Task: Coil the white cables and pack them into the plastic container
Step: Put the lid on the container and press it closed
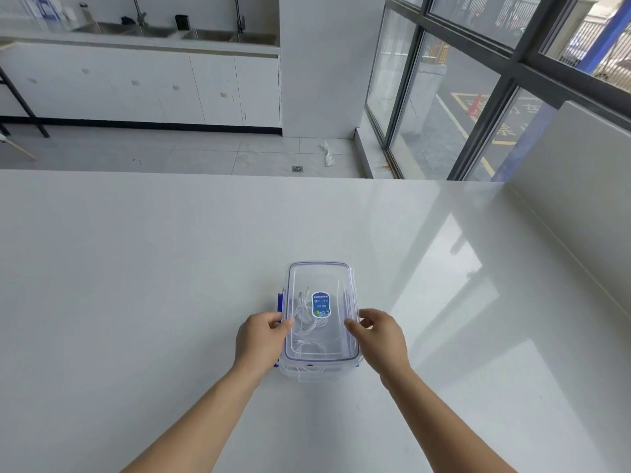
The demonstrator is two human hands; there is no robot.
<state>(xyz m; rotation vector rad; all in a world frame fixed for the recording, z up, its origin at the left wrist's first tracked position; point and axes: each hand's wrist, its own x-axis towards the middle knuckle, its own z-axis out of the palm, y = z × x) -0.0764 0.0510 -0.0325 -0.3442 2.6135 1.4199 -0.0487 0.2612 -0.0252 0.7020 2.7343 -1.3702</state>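
Left hand (pixel 261 339) and right hand (pixel 379 337) grip 1 container (pixel 321 266).

The left hand (pixel 261 339) curls over one side of the box (pixel 321 268). It hides the near end of the blue clip (pixel 279 302) just past its fingers. The right hand (pixel 379 339) covers the other side, and what its fingers touch there cannot be seen. Between the hands, the cables (pixel 307 327) show through the clear lid (pixel 338 288) as a blurry white tangle, so they cannot be counted. The words on the label (pixel 320 304) just past the hands are too small to read. Behind the hands, both arms are cut off by the bottom edge. The counter (pixel 136 268) runs out of the picture on both sides.
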